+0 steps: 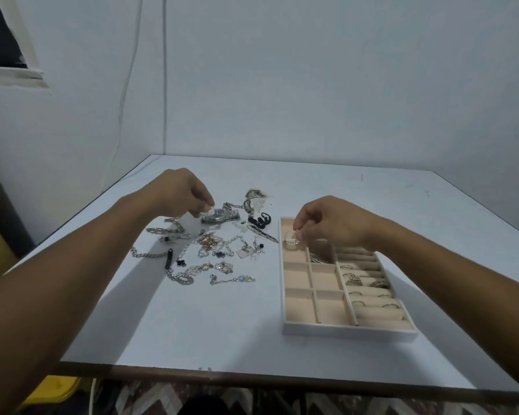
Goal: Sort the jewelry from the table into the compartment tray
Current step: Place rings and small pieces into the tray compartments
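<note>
Fingers [299,232] of the right hand [327,226] pinch a ring [291,242] over the tray [348,328]; left hand [180,190] pinches a small piece [212,209].

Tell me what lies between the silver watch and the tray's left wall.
In the head view, a black band and a long patterned clip lie between the silver watch and the tray, plus tiny pale bits.

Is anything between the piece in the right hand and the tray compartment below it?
Nothing visible does. The right hand pinches a small ring-shaped piece just over the far left compartment of the compartment tray, whose visible lining is bare. The silver pieces lie in the neighbouring compartment.
</note>
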Motion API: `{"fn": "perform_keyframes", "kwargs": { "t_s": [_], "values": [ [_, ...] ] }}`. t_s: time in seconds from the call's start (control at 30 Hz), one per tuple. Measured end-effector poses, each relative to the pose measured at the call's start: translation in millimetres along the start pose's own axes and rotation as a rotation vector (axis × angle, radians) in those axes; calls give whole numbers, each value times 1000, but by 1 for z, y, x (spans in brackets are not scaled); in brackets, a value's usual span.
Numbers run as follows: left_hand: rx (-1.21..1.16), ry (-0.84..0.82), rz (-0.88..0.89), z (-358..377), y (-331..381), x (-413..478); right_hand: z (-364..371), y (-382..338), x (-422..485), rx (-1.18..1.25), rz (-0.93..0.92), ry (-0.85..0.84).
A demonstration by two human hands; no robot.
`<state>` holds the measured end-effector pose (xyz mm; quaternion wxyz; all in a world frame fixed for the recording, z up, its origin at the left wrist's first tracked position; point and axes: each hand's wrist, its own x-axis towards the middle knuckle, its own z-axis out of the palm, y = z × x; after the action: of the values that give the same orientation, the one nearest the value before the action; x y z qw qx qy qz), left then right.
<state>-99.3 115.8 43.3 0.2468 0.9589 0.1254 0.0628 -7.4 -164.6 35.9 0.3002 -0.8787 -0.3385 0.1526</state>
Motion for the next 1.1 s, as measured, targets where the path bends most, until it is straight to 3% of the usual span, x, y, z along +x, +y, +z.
{"fn": "perform_keyframes", "kwargs": {
  "t_s": [0.53, 1.1],
  "values": [
    [-79, -117, 210, 35, 71, -15, 12, -6, -8, -230, -66, -13],
    [-89, -105, 200, 37, 87, -18, 29, -10, -5, -460, -71, 17]
  ]
}}
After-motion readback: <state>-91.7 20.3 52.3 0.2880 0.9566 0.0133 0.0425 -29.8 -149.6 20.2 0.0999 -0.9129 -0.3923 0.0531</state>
